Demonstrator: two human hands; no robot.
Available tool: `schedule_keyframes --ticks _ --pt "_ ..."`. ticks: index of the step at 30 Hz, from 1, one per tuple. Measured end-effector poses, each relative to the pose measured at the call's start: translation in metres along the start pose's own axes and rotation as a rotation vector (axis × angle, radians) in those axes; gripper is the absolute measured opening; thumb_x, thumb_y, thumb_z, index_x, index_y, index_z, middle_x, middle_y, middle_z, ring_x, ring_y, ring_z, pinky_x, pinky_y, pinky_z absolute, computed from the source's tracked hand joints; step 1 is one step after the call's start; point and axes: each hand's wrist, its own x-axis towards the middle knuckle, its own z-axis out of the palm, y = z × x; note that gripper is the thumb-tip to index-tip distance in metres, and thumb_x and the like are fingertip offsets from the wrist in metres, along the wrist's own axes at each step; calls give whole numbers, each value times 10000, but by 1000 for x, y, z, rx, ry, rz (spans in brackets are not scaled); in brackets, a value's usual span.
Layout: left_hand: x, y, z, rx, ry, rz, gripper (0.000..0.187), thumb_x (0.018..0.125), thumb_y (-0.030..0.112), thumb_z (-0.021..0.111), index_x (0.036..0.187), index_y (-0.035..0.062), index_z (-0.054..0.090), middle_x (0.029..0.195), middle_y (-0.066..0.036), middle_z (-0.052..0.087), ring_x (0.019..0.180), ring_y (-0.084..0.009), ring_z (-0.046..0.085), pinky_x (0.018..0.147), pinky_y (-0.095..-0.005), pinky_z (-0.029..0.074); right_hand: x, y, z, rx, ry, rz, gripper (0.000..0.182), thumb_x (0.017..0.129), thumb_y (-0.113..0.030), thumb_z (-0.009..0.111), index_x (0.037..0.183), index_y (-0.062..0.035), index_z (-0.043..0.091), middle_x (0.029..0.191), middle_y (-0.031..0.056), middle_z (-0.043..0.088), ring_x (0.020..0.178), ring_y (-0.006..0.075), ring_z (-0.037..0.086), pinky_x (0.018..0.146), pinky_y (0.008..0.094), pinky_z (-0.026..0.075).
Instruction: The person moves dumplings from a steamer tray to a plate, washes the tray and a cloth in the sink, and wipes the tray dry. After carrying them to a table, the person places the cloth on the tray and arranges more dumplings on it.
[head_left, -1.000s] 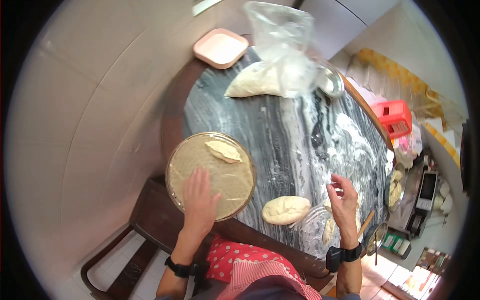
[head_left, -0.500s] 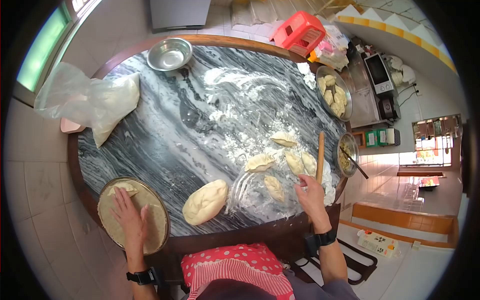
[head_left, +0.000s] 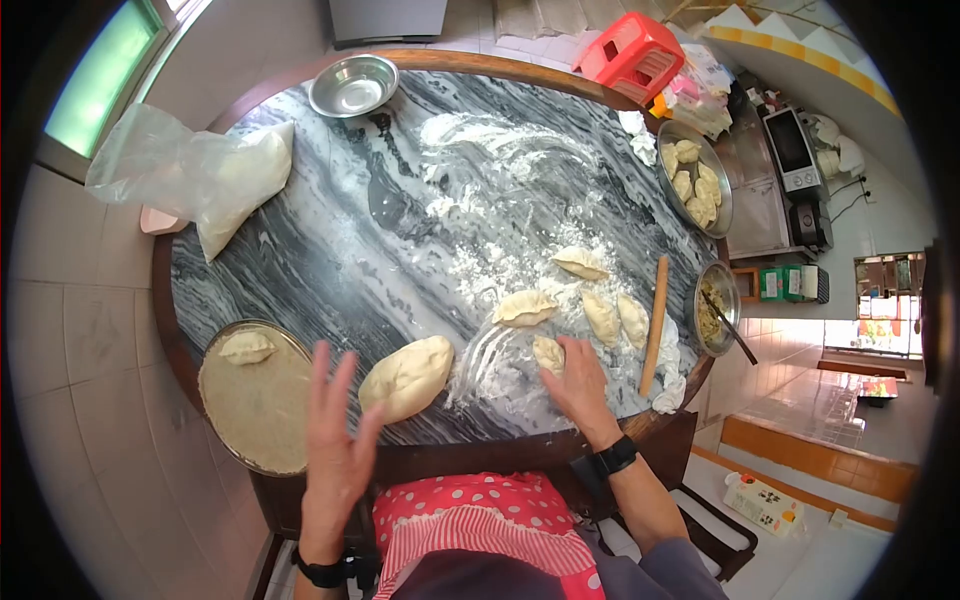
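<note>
My left hand (head_left: 342, 435) is raised over the table's near edge with its fingers spread, holding nothing. To its left a round floured tray (head_left: 255, 420) carries one filled dumpling (head_left: 247, 348). A large lump of dough (head_left: 408, 380) lies just right of that hand. My right hand (head_left: 580, 388) has its thumb and fingers around one end of a small pleated dumpling (head_left: 547, 354) on the floured marble. Near it lie more dumplings (head_left: 525, 308), several in all, and a wooden rolling pin (head_left: 655, 325).
A metal bowl (head_left: 354, 86) stands at the far edge, with a plastic bag of flour (head_left: 245, 185) at the left. At the right are a bowl of dumplings (head_left: 722, 215) and a bowl of filling (head_left: 712, 318) with a dark utensil. A red stool (head_left: 630, 55) is beyond.
My left hand has lifted off the dumpling on the tray and moved right. My right hand has moved left from beside the rolling pin onto the small dumpling. The view has shifted slightly.
</note>
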Motion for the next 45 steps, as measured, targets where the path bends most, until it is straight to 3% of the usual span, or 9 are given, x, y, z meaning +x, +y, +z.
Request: schedule_keyframes --ticks 5,10,14,19,23,26,36,38,45 --pt "4 37 64 -305 -210 55 511 880 136 635 1348 13 472 1445 -201 400 1342 -321 383 1087 -391 312 10 22 -2 71 -110 65 474 735 -141 688 1161 6 543 1070 141 564 991 306 579 840 394 482" --pt "-3 51 130 -753 -480 -304 478 961 202 567 1384 25 432 1396 -163 467 1298 -217 424 1034 -359 370 18 53 -33 1498 -489 609 423 844 -81 590 1246 11 495 1147 110 609 984 184 635 836 342 531" --pt "3 77 160 -763 -368 -112 540 978 276 516 1398 -32 375 1434 -253 388 1364 -320 353 1110 -357 263 9 54 -51 1836 -610 554 465 892 -84 521 1339 5 432 1241 112 567 1098 217 582 922 409 483" --pt "14 120 193 -375 -463 227 794 933 346 552 1453 -87 138 1511 -330 98 1421 -446 114 1155 -465 148 -7 29 -71 1786 -652 449 497 951 -113 510 1410 -15 349 1369 120 470 1256 229 475 1049 411 389" --pt "-8 112 184 -200 -416 495 1018 794 550 634 1453 -78 177 1503 -308 165 1409 -447 165 1129 -567 131 -6 31 -80 1913 -696 523 498 946 -80 503 1414 -14 345 1362 129 478 1242 247 486 1049 403 391" --pt "-25 87 166 123 -627 525 997 788 544 642 1447 -68 212 1506 -271 211 1408 -424 200 1119 -586 137 1 48 -79 1845 -623 454 501 943 -71 504 1414 -12 346 1342 138 493 1220 244 503 1042 404 399" --pt "18 93 174 14 -426 459 962 813 548 611 1472 -15 192 1528 -223 207 1394 -420 233 1110 -576 170 -1 23 -90 1738 -717 491 494 936 -71 519 1391 32 356 1291 121 519 1177 218 535 991 374 450" --pt "12 72 171 89 -604 290 962 813 549 609 1468 -24 198 1527 -234 201 1392 -426 232 1116 -552 180 -3 22 -98 1726 -694 474 497 934 -71 522 1391 33 357 1292 122 519 1171 218 538 989 372 450" --pt "-2 89 143 -220 -329 403 964 814 496 651 1468 -39 185 1518 -264 193 1399 -418 223 1116 -516 223 4 -7 -96 1586 -733 417 491 911 -58 552 1366 41 398 1268 120 542 1143 189 553 969 341 453"
